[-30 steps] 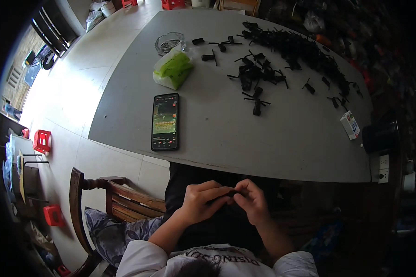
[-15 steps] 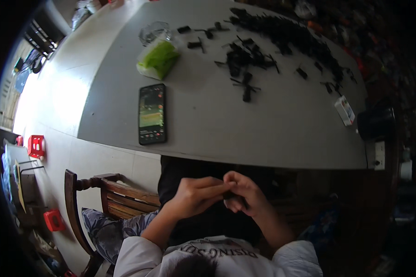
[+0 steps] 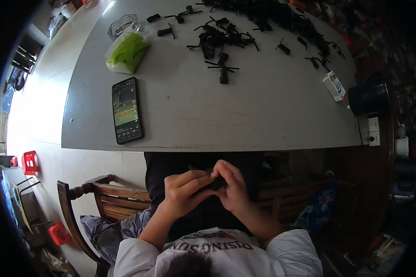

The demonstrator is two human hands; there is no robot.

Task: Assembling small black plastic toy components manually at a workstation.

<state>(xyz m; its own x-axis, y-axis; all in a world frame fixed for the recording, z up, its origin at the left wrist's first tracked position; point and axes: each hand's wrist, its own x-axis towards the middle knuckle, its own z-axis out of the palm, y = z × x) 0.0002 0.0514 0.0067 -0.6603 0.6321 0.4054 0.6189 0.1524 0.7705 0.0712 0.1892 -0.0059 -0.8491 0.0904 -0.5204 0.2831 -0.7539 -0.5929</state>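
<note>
Your left hand (image 3: 186, 190) and right hand (image 3: 233, 187) meet in your lap, just below the near edge of the bench (image 3: 263, 115), fingers curled in and closed together around a small black part (image 3: 216, 183) that shows only as a dark sliver between your fingertips; its shape is mostly hidden by the fingers. Both hands touch it and each other, held over your dark trousers. To your left stands a wooden chair (image 3: 101, 198) with a patterned cushion (image 3: 120, 228) on its seat. Up on the grey bench, a phone (image 3: 126, 110) lies face up near the front edge, its screen lit. Beyond it, toward the far left, sits a clear plastic bag with green contents (image 3: 128, 50). A heap of small black parts (image 3: 245, 27) spreads across the far side, with a few lying loose nearer the middle. At the right end of the bench rests a small white carton (image 3: 333, 86), and just beside it a dark round container (image 3: 367, 98).
</note>
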